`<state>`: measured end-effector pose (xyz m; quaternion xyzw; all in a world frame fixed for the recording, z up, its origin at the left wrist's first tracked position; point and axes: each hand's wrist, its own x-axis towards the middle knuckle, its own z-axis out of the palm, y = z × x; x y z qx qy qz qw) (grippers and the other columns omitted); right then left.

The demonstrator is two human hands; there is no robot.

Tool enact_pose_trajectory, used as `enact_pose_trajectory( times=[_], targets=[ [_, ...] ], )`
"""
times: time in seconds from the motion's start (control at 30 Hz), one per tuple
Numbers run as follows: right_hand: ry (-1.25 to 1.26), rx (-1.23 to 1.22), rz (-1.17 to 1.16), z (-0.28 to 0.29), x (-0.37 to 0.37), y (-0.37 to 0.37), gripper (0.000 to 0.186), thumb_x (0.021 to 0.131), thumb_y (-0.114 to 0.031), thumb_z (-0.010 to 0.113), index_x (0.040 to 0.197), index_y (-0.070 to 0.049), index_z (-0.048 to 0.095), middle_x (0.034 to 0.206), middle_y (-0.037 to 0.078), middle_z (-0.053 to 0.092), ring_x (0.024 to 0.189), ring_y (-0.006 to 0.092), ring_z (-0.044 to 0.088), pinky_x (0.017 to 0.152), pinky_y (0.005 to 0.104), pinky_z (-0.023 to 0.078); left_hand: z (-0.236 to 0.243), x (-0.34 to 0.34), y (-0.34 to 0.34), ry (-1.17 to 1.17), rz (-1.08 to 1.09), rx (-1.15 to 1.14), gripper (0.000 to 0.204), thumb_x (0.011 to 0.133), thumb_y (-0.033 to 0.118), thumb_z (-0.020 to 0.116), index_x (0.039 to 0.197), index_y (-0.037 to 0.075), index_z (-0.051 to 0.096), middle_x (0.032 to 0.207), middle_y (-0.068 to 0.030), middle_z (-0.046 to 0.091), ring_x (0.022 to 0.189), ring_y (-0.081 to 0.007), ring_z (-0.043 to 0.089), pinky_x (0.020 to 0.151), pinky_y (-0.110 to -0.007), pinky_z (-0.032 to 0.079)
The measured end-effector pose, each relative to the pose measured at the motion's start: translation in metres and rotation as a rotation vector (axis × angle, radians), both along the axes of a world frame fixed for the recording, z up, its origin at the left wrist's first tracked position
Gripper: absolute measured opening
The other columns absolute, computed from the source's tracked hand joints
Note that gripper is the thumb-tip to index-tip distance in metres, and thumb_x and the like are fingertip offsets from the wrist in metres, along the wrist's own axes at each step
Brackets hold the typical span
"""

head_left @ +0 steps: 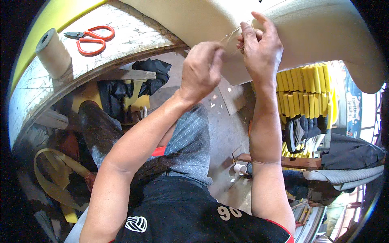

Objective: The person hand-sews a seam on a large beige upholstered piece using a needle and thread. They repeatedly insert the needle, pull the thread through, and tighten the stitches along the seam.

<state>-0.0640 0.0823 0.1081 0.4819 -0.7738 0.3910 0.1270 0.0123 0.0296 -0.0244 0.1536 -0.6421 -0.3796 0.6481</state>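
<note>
My left hand [202, 67] is curled closed at the lower edge of a beige padded piece [308, 40], with a thin pale thread [227, 37] running from its fingers. My right hand [261, 50], just right of it and higher, pinches that thread near the thumb and index finger, other fingers bent against the beige piece. The ends of the thread are too fine to follow. On the scratched white worktop [117, 18] at upper left lie red-handled scissors [93, 47] and an upright cone of beige thread [56, 56].
Stacked yellow foam pieces [304, 97] stand at right, above a wooden bar [296, 161] and dark covered items [344, 150]. Black cloth [156, 69] lies under the worktop. My legs are below my arms, over a concrete floor [221, 133] with scraps. A white cylinder [239, 169] is low right.
</note>
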Motion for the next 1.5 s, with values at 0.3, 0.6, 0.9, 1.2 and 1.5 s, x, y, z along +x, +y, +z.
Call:
enact_pose_trajectory(
  times=[0.3, 0.6, 0.9, 1.2, 1.5],
  targets=[
    [0.399, -0.083, 0.023, -0.024, -0.014, 0.016, 0.023, 0.101, -0.01, 0.066, 0.121, -0.004, 0.073, 0.084, 0.011, 0.076, 0.075, 0.0134, 0.072, 0.067, 0.0295, 0.057, 0.03, -0.005, -0.024, -0.168, -0.299, 0.404, 0.022, 0.1, 0.02, 0.065, 0.11, 0.0, 0.069, 0.071, -0.0082, 0.07, 0.063, -0.015, 0.069, 0.058, -0.032, 0.054],
    [0.055, -0.087, 0.091, -0.023, -0.006, 0.023, 0.026, 0.098, -0.012, 0.062, 0.12, -0.002, 0.072, 0.103, 0.019, 0.076, 0.092, 0.0291, 0.075, 0.083, 0.04, 0.057, 0.031, -0.014, -0.026, -0.273, -0.059, 0.169, 0.019, 0.094, 0.019, 0.068, 0.101, 0.001, 0.07, 0.081, -0.0198, 0.072, 0.072, -0.0281, 0.072, 0.068, -0.039, 0.055],
    [-0.879, -0.315, 0.569, -0.042, 0.028, 0.096, 0.045, 0.098, -0.013, 0.069, 0.137, 0.006, 0.057, 0.088, 0.012, 0.07, 0.081, 0.02, 0.069, 0.075, 0.0317, 0.056, -0.096, 0.06, -0.015, -0.688, -0.018, 0.194, 0.015, 0.095, 0.017, 0.058, 0.099, 0.004, 0.063, 0.085, -0.0241, 0.069, 0.084, -0.0471, 0.067, 0.071, -0.054, 0.051],
    [-1.063, -0.428, 0.669, -0.061, 0.053, 0.151, 0.056, 0.09, -0.021, 0.079, 0.135, 0.006, 0.059, 0.079, 0.011, 0.067, 0.07, 0.019, 0.066, 0.06, 0.0316, 0.055, -0.164, 0.345, 0.029, -1.108, 0.411, 0.268, 0.013, 0.098, 0.008, 0.058, 0.11, 0.004, 0.059, 0.09, -0.0244, 0.067, 0.089, -0.0471, 0.067, 0.074, -0.05, 0.053],
    [-0.756, -0.367, 0.355, -0.073, 0.061, 0.102, 0.043, 0.096, -0.005, 0.07, 0.137, 0.002, 0.06, 0.107, 0.011, 0.071, 0.102, 0.0207, 0.069, 0.097, 0.0345, 0.052, -0.279, 0.593, 0.109, -1.34, 0.726, 0.645, 0.016, 0.102, 0.015, 0.054, 0.104, -0.001, 0.057, 0.095, -0.0298, 0.066, 0.088, -0.0518, 0.063, 0.077, -0.055, 0.048]
  ],
)
